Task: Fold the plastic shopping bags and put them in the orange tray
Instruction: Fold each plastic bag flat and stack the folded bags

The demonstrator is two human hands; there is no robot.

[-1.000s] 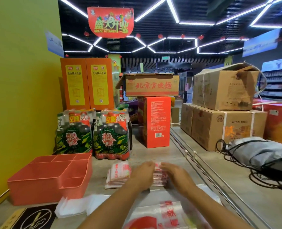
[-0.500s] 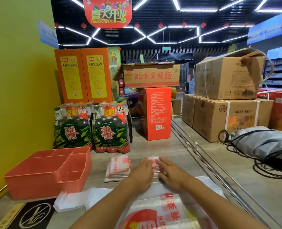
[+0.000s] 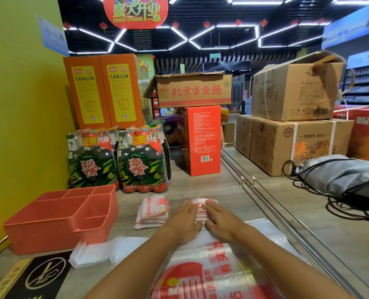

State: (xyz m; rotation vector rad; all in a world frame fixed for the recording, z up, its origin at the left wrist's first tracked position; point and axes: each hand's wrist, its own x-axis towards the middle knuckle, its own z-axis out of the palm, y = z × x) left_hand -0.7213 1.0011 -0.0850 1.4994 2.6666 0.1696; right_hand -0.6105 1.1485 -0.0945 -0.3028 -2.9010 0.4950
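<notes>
Both hands have settled lower and flatter onto the plastic bag (image 3: 220, 275) since a second ago. The bag lies on the counter (image 3: 200, 184), its long axis running away from the person, its far end folded into a small stack. The left hand (image 3: 184, 221) and right hand (image 3: 219, 221) press that fold side by side, fingers straight and together. A folded bag pile (image 3: 153, 212) sits just left; the orange tray (image 3: 56, 225) stands farther left, bottle packs (image 3: 118, 160) behind.

Lighting: bright, even; your source is the white ceiling strip lights (image 3: 180, 37) overhead. Shadows: soft, faint. Distortion: wide-angle bending at your frame edges. Blur: slight softness on nearest forearms.
</notes>
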